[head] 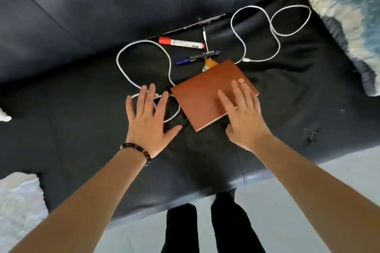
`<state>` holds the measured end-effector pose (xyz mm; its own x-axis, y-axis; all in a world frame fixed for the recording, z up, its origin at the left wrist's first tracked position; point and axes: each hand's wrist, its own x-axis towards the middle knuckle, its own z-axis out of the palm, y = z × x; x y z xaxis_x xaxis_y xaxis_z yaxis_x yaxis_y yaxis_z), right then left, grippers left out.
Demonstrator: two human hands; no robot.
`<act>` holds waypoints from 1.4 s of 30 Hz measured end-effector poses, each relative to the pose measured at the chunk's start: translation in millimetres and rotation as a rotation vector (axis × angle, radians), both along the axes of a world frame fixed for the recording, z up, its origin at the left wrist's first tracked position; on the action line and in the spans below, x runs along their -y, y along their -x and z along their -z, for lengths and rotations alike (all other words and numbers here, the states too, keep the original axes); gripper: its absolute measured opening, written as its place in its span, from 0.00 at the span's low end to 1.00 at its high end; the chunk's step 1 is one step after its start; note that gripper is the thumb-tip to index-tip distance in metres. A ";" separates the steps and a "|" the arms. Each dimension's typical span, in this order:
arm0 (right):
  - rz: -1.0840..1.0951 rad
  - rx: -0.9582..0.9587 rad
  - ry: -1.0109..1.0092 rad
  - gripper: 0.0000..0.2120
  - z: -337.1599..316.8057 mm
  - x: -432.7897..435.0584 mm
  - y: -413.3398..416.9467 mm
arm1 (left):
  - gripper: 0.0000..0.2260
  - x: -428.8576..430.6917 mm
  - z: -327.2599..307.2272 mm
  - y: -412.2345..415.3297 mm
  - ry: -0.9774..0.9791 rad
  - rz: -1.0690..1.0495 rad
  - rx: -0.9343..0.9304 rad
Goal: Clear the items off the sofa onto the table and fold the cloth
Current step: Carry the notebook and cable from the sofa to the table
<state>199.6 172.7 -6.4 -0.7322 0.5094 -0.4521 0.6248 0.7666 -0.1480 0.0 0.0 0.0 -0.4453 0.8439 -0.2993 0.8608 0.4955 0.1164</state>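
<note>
While looking straight down, seeing a big navy sofa [102,6] across most of the view. Spread over its seat, spotting a wrinkly black cloth [82,129] with all the clutter on it. Far right, got a blue-and-white patterned cushion [349,26] on the seat; lower left, something white and fluffy [18,201], can't tell what. Next in size, got a long white cable [144,41] looping all over the cloth, from left of the notebook round to the right side. Then a brown notebook [205,96] lying flat mid-seat, over part of the cable. Resting the right hand [242,121] on its near right corner, fingers straight and flat on the cover, not gripping anything. Holding the left hand [150,123] open just left of the notebook, fingers spread above a cable loop; can't tell whether touching. Wearing a dark bead bracelet [136,150] on that wrist. Behind the notebook, near the backrest, got a red-capped white marker [181,43] and a blue pen [197,57], close together but apart.
</note>
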 end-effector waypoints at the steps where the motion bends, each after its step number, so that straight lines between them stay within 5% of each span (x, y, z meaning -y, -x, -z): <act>1: -0.032 0.021 0.002 0.48 10.3 -3.3 2.8 | 0.40 -1.2 8.3 5.0 0.045 -0.004 0.000; 6: -0.048 0.061 -0.040 0.34 33.8 -5.9 12.7 | 0.43 -4.1 33.0 14.3 0.019 -0.025 -0.013; 11: -0.186 0.102 -0.129 0.31 28.8 -11.8 6.3 | 0.47 -5.5 34.7 23.0 0.124 -0.124 0.001; 18: 0.069 -0.413 -0.220 0.15 -9.2 -23.8 -5.1 | 0.20 16.7 23.2 10.2 -0.044 -0.176 -0.054; 25: 0.694 -0.480 -0.057 0.14 -76.2 -12.1 -14.0 | 0.11 39.9 21.9 -7.1 -0.121 -0.324 0.015; 31: 0.590 -0.124 0.065 0.26 -49.3 5.7 -25.4 | 0.19 44.3 12.4 -27.1 -0.078 -0.456 0.146; 42: 0.620 -0.188 0.271 0.23 -135.4 26.9 -52.2 | 0.21 43.8 -111.3 -69.7 -0.255 -0.635 0.221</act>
